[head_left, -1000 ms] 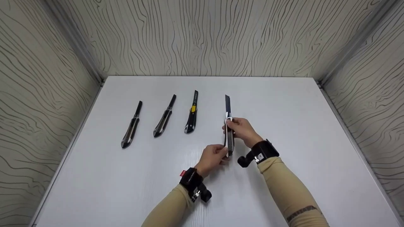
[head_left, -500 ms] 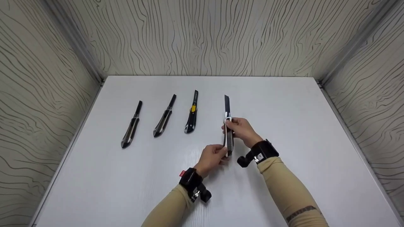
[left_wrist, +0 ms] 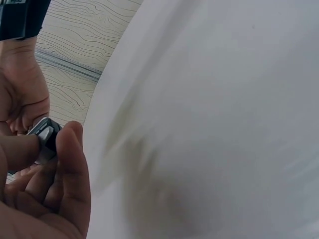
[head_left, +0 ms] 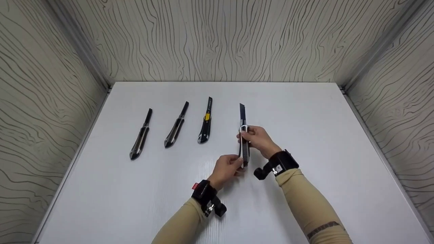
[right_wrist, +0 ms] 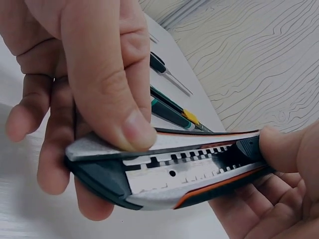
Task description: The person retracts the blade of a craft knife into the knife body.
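Note:
My two hands hold a utility knife [head_left: 245,152] above the white table, its dark blade [head_left: 242,112] extended and pointing away from me. The right hand [head_left: 260,139] grips the front of the handle. In the right wrist view, its thumb presses the black slider [right_wrist: 247,149]. At the rear end, my left hand [head_left: 223,170] pinches the handle between thumb and fingers. The silver and black body [right_wrist: 164,174] with orange trim and a toothed slot faces the right wrist camera. The left wrist view shows only the butt end [left_wrist: 46,138] between the left fingers.
Three more utility knives lie on the table [head_left: 135,196] to the left, blades extended: a far-left one [head_left: 140,140], a middle one [head_left: 175,132] and one with a yellow slider [head_left: 205,128]. Patterned walls [head_left: 223,40] enclose the table's back and sides.
The held knife has shifted slightly left. The right thumb has slid a little toward the handle's rear, and a bit less blade shows. The other knives lie where they were.

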{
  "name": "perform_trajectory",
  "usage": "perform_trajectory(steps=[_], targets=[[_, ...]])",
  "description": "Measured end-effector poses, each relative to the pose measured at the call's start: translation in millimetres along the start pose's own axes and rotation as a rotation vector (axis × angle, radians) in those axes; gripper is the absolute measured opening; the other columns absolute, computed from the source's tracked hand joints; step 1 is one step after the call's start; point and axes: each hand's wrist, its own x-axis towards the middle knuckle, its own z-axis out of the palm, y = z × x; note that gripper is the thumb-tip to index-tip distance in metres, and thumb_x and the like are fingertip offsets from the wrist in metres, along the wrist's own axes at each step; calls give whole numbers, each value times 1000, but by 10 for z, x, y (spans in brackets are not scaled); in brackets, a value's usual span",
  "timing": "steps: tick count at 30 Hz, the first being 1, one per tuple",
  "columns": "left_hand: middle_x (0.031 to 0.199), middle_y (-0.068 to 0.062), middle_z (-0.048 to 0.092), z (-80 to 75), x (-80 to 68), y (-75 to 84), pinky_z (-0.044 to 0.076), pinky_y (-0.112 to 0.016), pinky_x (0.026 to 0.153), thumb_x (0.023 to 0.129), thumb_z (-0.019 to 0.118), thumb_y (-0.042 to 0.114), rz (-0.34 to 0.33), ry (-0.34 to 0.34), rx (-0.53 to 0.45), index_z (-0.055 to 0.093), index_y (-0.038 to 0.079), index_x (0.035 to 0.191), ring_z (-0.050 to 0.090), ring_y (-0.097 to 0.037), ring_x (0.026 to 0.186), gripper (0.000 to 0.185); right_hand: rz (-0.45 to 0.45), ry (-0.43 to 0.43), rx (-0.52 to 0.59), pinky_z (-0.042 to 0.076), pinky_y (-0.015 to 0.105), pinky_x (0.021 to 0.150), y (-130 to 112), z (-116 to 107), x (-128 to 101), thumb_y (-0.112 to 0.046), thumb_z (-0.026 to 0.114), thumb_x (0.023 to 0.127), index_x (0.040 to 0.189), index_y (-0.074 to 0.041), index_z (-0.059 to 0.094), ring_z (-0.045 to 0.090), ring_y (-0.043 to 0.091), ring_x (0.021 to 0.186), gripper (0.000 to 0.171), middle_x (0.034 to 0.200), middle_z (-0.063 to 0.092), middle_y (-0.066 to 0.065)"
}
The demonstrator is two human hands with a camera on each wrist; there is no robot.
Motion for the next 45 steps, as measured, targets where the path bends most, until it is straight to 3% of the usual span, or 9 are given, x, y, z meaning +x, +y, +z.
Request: perform_trajectory(steps=[8,18,27,36,42,45], targets=[[100,-19,74,-34,0,3,60,-34,71,98,56,18,15,8,9,67,-2,114,72,-28,85,28,-31,-29,53,56,25,79,51,-22,-1,-20,51,102,130,9,50,65,11,92,40,113,68,14],[100,-15,75,-51,4,42,57,-26,67,99,55,22,31,33,36,66,0,116,71,-19,83,30,9,-34,116,57,29,79,70,7,-26,-35,51,101,125,7,55,69,14,91,49,104,70,8],[99,-17,74,-40,-14,78,58,-26,67,100,54,22,37,28,37,64,-1,120,68,-12,78,32,24,-4,101,58,31,81,85,45,-34,-41,49,101,121,2,59,70,15,92,49,108,70,11],[98,-18,74,-13,-6,85,60,-32,69,100,54,19,33,40,28,65,-3,118,69,-16,79,30,29,30,87,58,29,77,107,52,-4,-38,51,101,119,3,60,70,13,87,46,101,70,7],[100,-21,73,-9,-147,285,60,-43,75,100,52,13,24,42,27,64,-7,117,71,-29,85,29,16,9,105,57,28,77,111,44,4,-35,52,101,119,5,59,69,14,87,45,99,70,7],[99,-17,74,-11,-97,204,61,-39,74,100,54,17,23,37,19,64,-5,117,71,-24,83,30,11,-7,109,57,27,77,107,41,-1,-33,52,101,121,7,57,69,14,87,45,98,69,6]])
